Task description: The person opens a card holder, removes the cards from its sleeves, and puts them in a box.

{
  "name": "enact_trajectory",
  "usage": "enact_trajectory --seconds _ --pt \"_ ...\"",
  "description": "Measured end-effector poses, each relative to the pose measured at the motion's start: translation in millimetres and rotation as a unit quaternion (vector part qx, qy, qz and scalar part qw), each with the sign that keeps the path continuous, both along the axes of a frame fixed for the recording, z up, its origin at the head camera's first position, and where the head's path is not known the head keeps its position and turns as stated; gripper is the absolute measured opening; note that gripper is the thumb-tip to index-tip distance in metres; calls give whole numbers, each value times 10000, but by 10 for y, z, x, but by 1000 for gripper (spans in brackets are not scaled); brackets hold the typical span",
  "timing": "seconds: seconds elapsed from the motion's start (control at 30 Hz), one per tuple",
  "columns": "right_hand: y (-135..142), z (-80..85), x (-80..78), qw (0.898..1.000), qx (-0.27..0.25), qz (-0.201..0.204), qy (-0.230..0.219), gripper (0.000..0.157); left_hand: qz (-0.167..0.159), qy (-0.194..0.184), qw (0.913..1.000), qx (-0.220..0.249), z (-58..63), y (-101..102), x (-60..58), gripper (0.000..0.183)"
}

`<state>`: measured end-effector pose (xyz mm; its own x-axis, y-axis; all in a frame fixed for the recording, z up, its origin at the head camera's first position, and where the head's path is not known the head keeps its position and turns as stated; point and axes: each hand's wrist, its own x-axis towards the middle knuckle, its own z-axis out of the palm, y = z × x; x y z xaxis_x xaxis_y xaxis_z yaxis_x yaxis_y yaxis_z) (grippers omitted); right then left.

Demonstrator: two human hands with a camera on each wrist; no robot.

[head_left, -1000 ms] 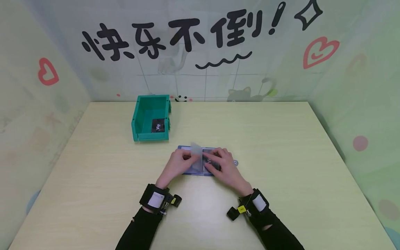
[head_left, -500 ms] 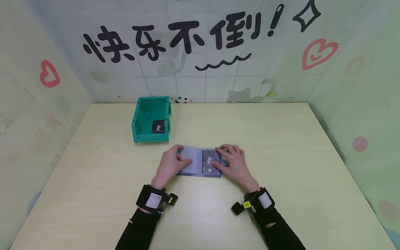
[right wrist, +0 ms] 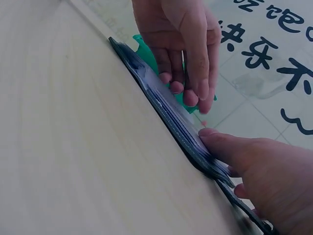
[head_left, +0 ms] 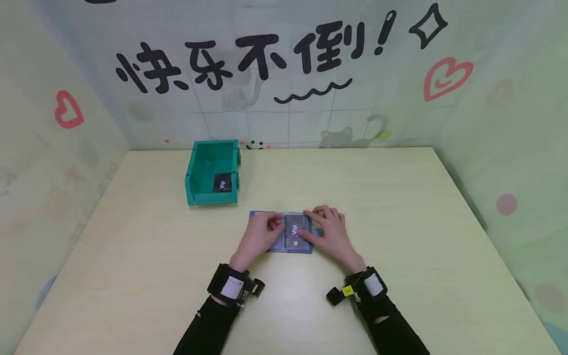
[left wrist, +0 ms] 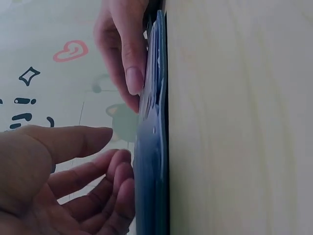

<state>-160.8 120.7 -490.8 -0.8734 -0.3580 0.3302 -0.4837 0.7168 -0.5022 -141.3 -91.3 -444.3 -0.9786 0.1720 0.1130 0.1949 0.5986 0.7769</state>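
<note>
A blue card holder [head_left: 278, 245] lies spread on the table, with a black "Vip" card [head_left: 293, 239] in the clear sleeve of its right-hand page. My left hand [head_left: 261, 235] hovers over the left page, fingers loosely curled. Its thumb stands apart from the fingers in the left wrist view, with nothing seen between them. My right hand [head_left: 334, 236] rests on the right side, thumb on the card's sleeve and forefinger at the upper corner. In the right wrist view the holder's [right wrist: 168, 117] stacked pages appear edge-on, under my right thumb. My left hand covers much of the left page.
A green bin [head_left: 212, 198] stands at the back left of the table, with another black "Vip" card [head_left: 223, 183] inside. A strap [head_left: 317, 230] juts from the holder's right side. Printed walls enclose the table [head_left: 390, 197] at the back and both sides.
A clear sleeve page, raised a second ago, came down to the left. My left hand went left with it, then returned toward the middle. My right hand shifted right and now lies beside the card.
</note>
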Motion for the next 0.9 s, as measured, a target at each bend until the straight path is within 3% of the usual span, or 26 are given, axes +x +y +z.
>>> enact_trajectory --seconds 0.17,0.37,0.9 --pt "-16 -37 -7 10000 21 -40 9 57 272 -370 9980 -445 8 108 -7 27" --pt "-19 -21 -7 9998 110 -149 8 58 448 -720 9947 -580 17 153 -57 24" --pt "-48 40 7 9991 257 -303 -136 61 320 -752 9929 -861 -18 147 -140 19"
